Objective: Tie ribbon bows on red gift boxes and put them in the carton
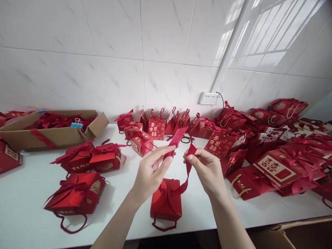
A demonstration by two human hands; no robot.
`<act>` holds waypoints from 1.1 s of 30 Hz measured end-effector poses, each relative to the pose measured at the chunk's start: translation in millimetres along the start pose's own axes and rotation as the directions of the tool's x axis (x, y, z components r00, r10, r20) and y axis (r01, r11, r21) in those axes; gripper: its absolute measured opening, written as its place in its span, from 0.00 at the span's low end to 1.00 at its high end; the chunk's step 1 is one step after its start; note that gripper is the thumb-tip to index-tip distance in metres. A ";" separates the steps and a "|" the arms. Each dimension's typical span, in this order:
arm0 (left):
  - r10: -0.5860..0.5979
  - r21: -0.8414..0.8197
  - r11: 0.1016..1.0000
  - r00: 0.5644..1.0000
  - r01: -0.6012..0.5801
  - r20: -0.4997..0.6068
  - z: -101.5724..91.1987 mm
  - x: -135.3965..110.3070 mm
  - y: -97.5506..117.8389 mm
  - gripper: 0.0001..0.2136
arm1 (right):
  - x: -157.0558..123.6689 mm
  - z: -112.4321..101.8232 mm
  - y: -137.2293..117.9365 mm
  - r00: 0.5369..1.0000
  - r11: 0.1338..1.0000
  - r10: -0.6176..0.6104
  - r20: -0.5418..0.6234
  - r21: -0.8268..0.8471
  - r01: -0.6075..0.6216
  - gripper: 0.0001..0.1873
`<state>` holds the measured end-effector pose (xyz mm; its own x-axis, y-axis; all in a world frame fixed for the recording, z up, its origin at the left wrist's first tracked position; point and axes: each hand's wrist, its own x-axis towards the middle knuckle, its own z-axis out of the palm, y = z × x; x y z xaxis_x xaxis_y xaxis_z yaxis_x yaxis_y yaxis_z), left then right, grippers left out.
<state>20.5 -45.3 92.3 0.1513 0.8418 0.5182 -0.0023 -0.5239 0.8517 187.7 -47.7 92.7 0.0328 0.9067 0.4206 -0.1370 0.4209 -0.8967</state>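
white table (118, 181): left hand (150, 171), right hand (209, 171) pinching ribbon (183, 188) above box (166, 206)

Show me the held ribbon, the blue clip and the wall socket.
Ribbon (183, 187): head view, on its lower curl.
Blue clip (77, 125): head view, on its blue body, below the wire handles.
Wall socket (209, 98): head view, on its white front face.

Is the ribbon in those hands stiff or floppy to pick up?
The ribbon is probably floppy: it sags in a curve between the right hand and the box. It's likely light, being a narrow strip. Its end above the left hand juts up, so it may have slight body.
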 end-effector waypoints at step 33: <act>0.044 0.135 0.990 0.999 -0.044 0.005 -12.4 -12.4 24.2 0.12 | 13.4 21.0 -24.5 0.993 0.995 -0.096 0.065 -0.016 0.097 0.09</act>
<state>6.3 -66.8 107.5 0.1565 0.8171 0.5549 0.1243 -0.5736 0.8096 170.7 -46.5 123.2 -0.0182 0.8584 0.5126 -0.1170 0.5073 -0.8538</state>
